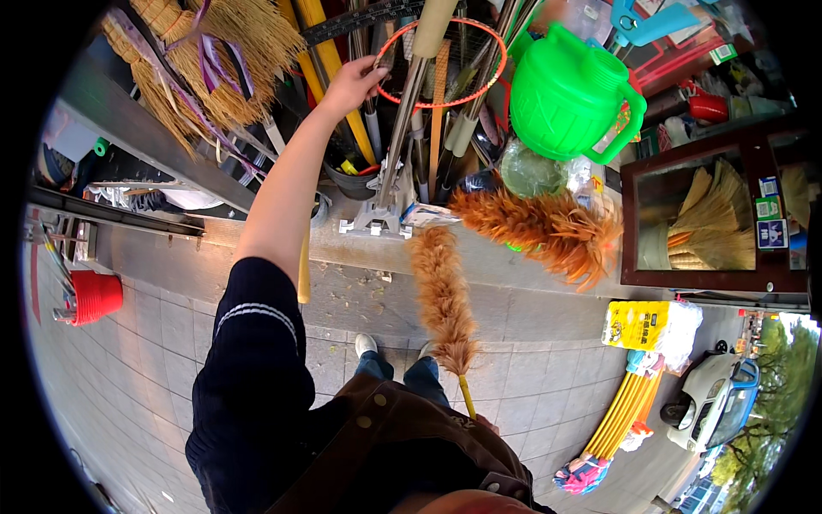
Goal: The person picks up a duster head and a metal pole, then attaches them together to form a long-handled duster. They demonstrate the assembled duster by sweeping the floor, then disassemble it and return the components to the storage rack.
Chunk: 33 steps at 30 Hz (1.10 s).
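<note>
My left hand (353,86) reaches out to the rack of long tools. Its fingers are closed on the orange rim of a racket (495,81), which lies among the poles and handles. Only a sliver of my right hand (486,425) shows beside my apron, at the yellow handle of a light brown feather duster (441,291). The duster points away from me over the step. Most of the right fingers are hidden by my body. A darker orange feather duster (539,227) lies crosswise just beyond, under a green plastic watering can (565,94).
Straw brooms (223,51) hang at the far left. A grey metal mop head (377,218) stands on the step. Red buckets (96,297) sit left on the paving. At right are a glass-fronted cabinet (629,223), a yellow package (634,325), yellow-handled mops (625,415) and a parked white vehicle (706,398).
</note>
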Tool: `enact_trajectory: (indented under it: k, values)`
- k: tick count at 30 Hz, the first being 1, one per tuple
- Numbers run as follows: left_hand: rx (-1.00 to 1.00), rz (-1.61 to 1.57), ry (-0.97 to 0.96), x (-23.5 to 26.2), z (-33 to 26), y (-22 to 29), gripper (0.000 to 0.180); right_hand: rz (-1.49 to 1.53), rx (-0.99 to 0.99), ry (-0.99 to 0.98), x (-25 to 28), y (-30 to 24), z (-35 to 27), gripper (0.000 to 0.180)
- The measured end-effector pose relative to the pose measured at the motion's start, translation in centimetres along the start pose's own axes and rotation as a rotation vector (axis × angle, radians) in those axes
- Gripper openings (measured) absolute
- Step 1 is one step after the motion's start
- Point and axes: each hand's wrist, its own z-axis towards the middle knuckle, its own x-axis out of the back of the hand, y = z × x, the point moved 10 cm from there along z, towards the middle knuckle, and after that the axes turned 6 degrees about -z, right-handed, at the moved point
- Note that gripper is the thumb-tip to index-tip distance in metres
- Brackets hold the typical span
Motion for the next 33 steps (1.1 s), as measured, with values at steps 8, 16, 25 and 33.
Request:
enact_trajectory:
  k: [8,16,25,33]
  values:
    - [-0.134,0.002,0.248,6.6,-5.8,7.0,0.021,0.210,0.035,-0.315,4.0,-15.1,7.2,0.036]
    - [-0.390,0.069,0.582,8.5,-12.2,23.8,0.019,1.023,0.076,-0.513,14.8,-27.6,15.4,0.025]
    - [-0.570,0.353,0.956,10.2,-25.3,42.3,0.023,0.379,0.466,-0.703,18.4,-37.3,24.7,0.021]
    - [-0.002,0.332,0.038,-7.9,-14.2,26.6,0.012,0.574,0.341,-0.725,18.9,-44.3,30.6,0.026]
